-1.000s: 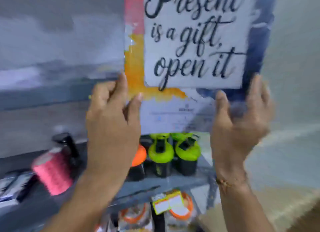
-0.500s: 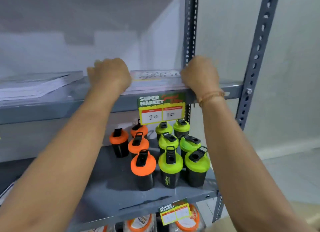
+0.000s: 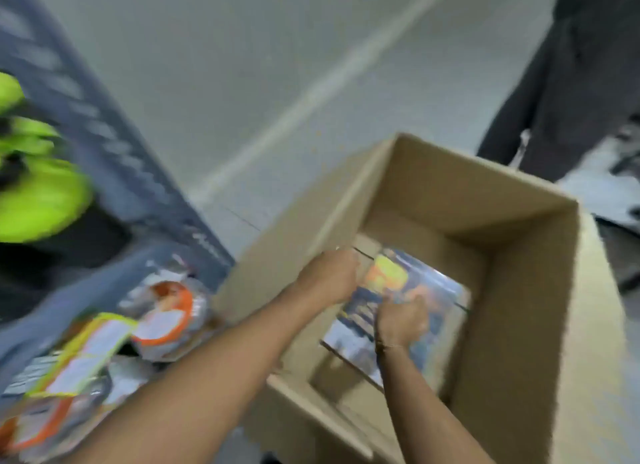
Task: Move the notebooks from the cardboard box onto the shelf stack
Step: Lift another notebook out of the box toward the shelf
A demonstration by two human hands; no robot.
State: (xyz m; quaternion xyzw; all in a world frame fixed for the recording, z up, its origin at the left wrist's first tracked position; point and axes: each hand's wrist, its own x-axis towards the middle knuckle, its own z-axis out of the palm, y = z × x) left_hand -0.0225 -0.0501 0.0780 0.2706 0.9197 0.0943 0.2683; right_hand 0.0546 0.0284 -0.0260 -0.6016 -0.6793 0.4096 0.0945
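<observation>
Both hands reach down into the open brown cardboard box (image 3: 460, 200). The left hand (image 3: 329, 276) curls at the far edge of the glossy, colourfully printed notebook (image 3: 398, 307) lying flat on the box bottom; the right hand (image 3: 401, 319) presses on its cover. Blur hides whether either grip has closed on it. Judging by this, the notebook is yet to be lifted toward the grey metal shelf (image 3: 114, 158) at left; how many remain beneath it cannot be told.

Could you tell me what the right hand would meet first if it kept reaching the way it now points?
Probably the notebook in the cardboard box; the right hand looks already on it, though blur hides contact.
</observation>
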